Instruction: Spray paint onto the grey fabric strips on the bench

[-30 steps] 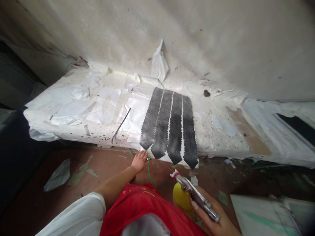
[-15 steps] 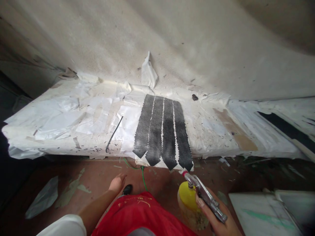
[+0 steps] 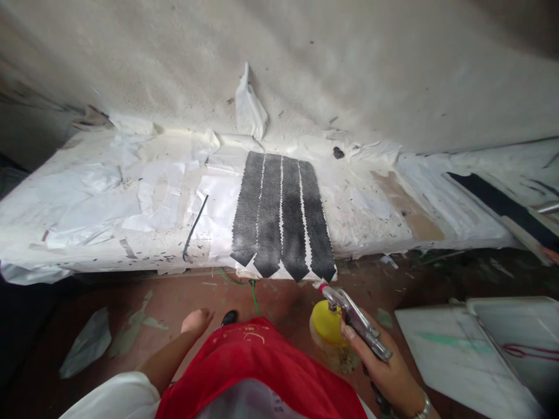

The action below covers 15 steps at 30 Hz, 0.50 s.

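Strips (image 3: 268, 209), 4 pcs, dk grey, zigzag long edges, pointed near ends. Laid side by side on white backing, mid-bench, pts toward wearer; narrow white gaps btwn. R-hand pair darker over near half.

Spray gun (image 3: 361, 326), 1, metal, red band at nozzle. In R hand (image 3: 376, 362), fingers wrapped round it: firm hold. Nozzle end just by pt of rightmost strip; contact can't tell. Cup (image 3: 341, 356) w/ yellow lid, slung under gun.

L hand (image 3: 196, 321), 1, over floor, L of apron, nr shoe (image 3: 229, 317). Fingers partly hidden & blurred; grip can't tell.

Bench (image 3: 356, 218), 1, white sheeting, specked dk. Thin dk cord (image 3: 196, 227) on it, L of strips; brown patch (image 3: 408, 209) to R; dk piece (image 3: 493, 203) farther R.

White rag (image 3: 251, 107), 1, against wall (image 3: 371, 70), behind bench.

Green hose (image 3: 255, 298), 1, below bench front, past apron top.

Apron (image 3: 266, 364), 1, red, gold lettering, worn.

White panel (image 3: 449, 361), 1, lower R, green smear.
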Motion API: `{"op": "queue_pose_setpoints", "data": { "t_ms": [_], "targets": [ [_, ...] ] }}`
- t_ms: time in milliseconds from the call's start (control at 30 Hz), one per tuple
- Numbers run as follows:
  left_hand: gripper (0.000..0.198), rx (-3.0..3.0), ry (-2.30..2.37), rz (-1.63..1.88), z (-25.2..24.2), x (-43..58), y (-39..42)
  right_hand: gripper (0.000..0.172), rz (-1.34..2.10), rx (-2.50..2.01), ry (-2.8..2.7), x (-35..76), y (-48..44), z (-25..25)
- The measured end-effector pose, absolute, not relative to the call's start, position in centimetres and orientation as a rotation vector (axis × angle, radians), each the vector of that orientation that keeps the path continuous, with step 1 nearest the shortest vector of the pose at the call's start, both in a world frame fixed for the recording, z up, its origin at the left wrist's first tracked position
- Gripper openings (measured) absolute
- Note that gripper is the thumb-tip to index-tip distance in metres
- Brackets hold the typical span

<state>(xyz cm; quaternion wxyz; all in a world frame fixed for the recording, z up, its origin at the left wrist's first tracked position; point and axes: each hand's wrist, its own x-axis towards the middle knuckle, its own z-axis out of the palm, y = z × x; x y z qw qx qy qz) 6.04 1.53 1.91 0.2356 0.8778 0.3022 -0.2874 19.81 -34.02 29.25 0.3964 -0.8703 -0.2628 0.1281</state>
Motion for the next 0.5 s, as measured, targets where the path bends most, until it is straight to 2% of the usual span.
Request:
{"op": "queue_pose_setpoints", "data": {
  "t_ms": [233,500],
  "targets": [
    [0.036,2.475,0.652,-0.699,0.1,7.3,0.3,0.029,0.487,-2.165,-0.671,19.0,-33.9,30.1],
    [0.035,2.514,0.313,-0.428,0.8,8.5,-1.8,0.033,0.432,-2.225,-0.582,18.8,-36.7,29.3]
  ]
}}
